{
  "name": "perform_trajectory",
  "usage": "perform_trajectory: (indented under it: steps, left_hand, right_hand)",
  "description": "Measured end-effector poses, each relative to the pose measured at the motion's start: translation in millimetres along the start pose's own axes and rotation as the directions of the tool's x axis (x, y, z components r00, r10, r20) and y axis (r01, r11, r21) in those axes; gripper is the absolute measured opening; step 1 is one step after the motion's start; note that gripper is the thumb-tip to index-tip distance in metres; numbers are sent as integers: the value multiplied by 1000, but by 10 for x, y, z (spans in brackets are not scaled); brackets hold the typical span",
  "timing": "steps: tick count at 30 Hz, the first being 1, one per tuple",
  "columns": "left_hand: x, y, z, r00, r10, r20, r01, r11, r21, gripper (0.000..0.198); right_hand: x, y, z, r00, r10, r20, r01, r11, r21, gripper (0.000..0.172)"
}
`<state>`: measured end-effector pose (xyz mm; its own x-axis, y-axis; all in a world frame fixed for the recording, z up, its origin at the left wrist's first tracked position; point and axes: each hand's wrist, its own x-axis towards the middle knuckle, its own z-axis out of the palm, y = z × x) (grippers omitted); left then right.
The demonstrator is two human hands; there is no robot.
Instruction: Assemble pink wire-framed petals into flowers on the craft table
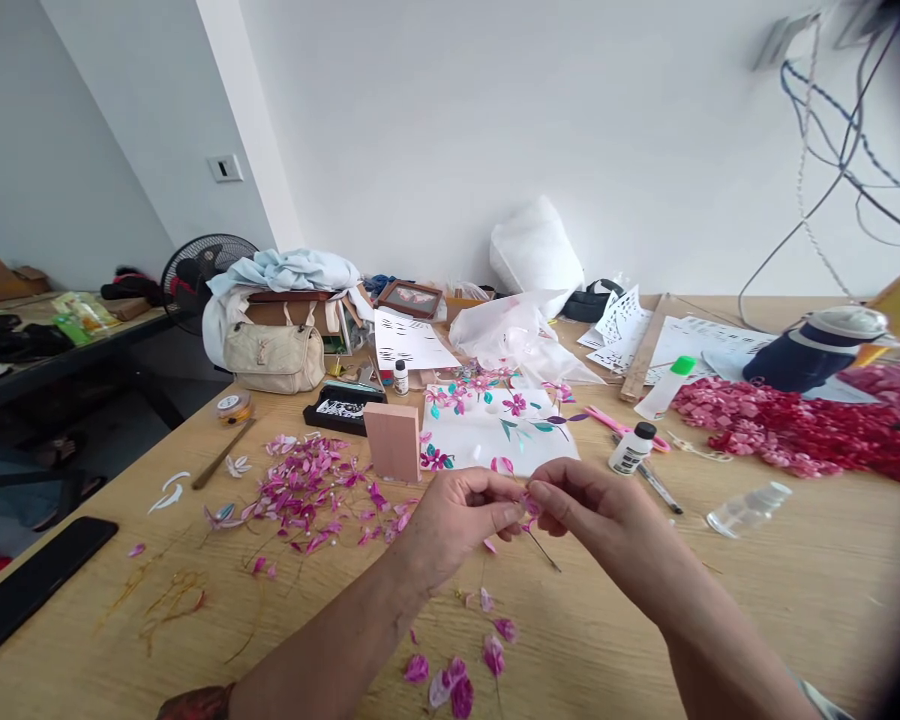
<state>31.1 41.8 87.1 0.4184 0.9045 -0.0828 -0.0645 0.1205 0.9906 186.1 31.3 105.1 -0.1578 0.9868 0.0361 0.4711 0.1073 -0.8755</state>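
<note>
Above the front middle of the table, my left hand and my right hand meet, fingertips pinched on a small pink fabric flower. A thin dark stem slants down to the right beneath them. My fingers cover part of the flower. Nearer to me lie loose pink petals on thin wires. Left of my hands spreads a heap of pink petals. Just behind my hands is a white sheet with pink flowers and teal leaves on it.
A wooden block stands left of the sheet. To the right are a black-capped bottle, a green-capped bottle, a clear bottle lying down, and red-pink petal strands. A phone rests at the left edge.
</note>
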Motion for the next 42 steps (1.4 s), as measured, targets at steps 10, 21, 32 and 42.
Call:
perform_trajectory:
  steps: [10,21,32,42]
  left_hand:
    - [8,-11,-15,1000,-14,-3,14,998,-68,18]
    - [13,-19,-33,998,59,-6,-58,996,72,20]
    - [18,20,-69,998,57,-4,-57,988,-140,8]
    - [7,15,-65,997,72,16,-68,982,-175,10]
  right_hand:
    - [15,-25,-24,999,18,44,-26,982,185,21]
    - [38,53,27,997,45,61,-60,959,278,20]
    - [14,79,-17,987,58,151,-129,842,524,25]
    - [4,47,53,995,27,100,-75,859,506,27]
